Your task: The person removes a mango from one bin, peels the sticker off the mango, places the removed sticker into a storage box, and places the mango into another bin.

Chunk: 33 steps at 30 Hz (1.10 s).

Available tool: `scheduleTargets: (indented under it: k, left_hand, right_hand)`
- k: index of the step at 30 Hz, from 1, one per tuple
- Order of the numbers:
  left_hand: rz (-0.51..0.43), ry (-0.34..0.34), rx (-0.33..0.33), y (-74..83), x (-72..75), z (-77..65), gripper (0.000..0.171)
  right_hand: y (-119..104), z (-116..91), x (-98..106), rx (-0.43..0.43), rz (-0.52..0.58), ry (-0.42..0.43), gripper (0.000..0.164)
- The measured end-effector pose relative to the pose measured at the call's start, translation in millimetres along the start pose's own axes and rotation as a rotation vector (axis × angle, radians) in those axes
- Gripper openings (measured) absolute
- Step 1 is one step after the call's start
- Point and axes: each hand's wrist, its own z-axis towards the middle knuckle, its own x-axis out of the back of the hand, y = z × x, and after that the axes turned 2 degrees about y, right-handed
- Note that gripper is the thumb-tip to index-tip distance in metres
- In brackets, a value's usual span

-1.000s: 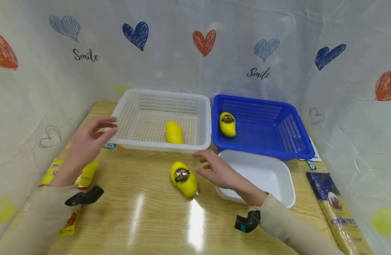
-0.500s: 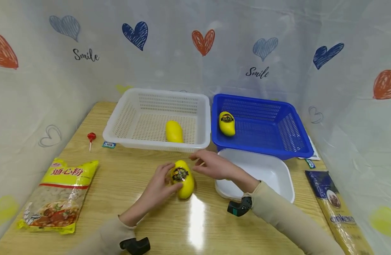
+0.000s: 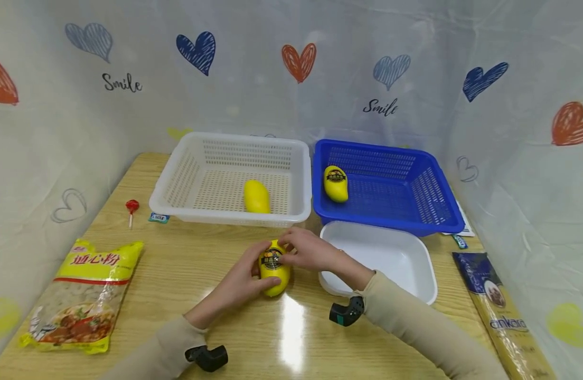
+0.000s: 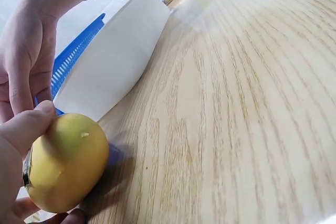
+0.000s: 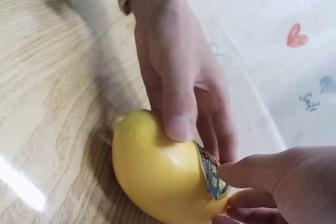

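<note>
A yellow mango (image 3: 275, 285) with a dark printed label (image 3: 271, 259) lies on the wooden table, in front of the white basket. My left hand (image 3: 241, 279) grips its left side, thumb near the lower end and fingers around the far side. From the right, my right hand (image 3: 310, 250) reaches over the upper end. In the right wrist view, the right thumb (image 5: 252, 173) rests at the label's edge while the fingers curl at the mango's end. The left wrist view shows the mango (image 4: 73, 161) between left thumb and fingers, its label mostly hidden.
Behind stand a white basket (image 3: 177, 215) holding one mango (image 3: 256, 197) and a blue basket (image 3: 391, 226) holding another labelled mango (image 3: 336, 184). A white tub (image 3: 401, 264) sits right. Pasta bag (image 3: 82, 301) and lollipop (image 3: 132, 206) lie left, a gold-and-blue packet (image 3: 505, 316) right.
My left hand has come from beside the white basket to the mango and grips it. The mango has turned more upright in view. My right hand has moved left onto its upper end.
</note>
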Motion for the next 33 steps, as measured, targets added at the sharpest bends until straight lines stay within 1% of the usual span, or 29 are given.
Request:
scheduleTargets:
  k: [2,3,7,10,13,17,20,24,25,28,29,31,33]
  left_hand:
    - [-0.005,-0.019,0.004,-0.2,-0.1,-0.5,0.079]
    - [0.005,-0.015,0.006,-0.4,-0.6,-0.5,0.080]
    - [0.073,0.041,0.018,0.6,-3.5,-0.1,0.086]
    - [0.091,0.059,0.027,1.6,-6.2,0.9,0.090]
    - [0.089,0.057,0.021,2.7,-7.8,2.1,0.092]
    - [0.089,0.046,-0.003,3.9,-8.5,3.2,0.090]
    - [0.101,0.038,-0.012,4.2,-8.6,3.5,0.090]
    - [0.129,0.030,-0.021,5.4,-8.5,4.1,0.089]
    - [0.135,0.035,-0.026,5.4,-8.8,4.1,0.089]
    - [0.145,0.046,-0.007,6.4,-9.7,4.2,0.089]
    - [0.147,0.054,0.001,6.3,-10.1,4.0,0.090]
    - [0.134,0.073,0.015,6.0,-10.6,3.7,0.091]
    - [0.126,0.088,0.031,5.9,-10.4,3.0,0.092]
  right_hand:
    - [-0.5,0.2,0.1,-0.007,-0.002,-0.006,0.033]
    - [-0.6,0.1,0.2,-0.007,-0.004,-0.007,0.034]
    - [-0.3,-1.1,0.6,0.020,-0.006,0.005,0.032]
    - [0.5,-0.6,1.1,0.030,0.008,0.021,0.027]
    - [1.4,3.0,1.5,0.002,0.040,0.034,0.019]
    - [3.5,9.3,2.0,-0.068,0.064,0.032,0.007]
    - [4.4,11.8,3.7,-0.099,0.077,0.006,0.005]
    - [3.8,11.5,6.9,-0.061,0.048,-0.045,0.006]
    - [3.4,10.7,7.5,-0.038,0.032,-0.054,0.006]
    - [-0.8,6.5,10.1,0.037,-0.003,-0.070,0.007]
    - [-3.0,5.0,12.2,0.057,-0.001,-0.068,0.008]
    - [-8.0,0.3,18.9,0.079,0.019,-0.031,0.008]
    - [-11.5,-4.3,27.5,0.073,0.062,0.022,0.008]
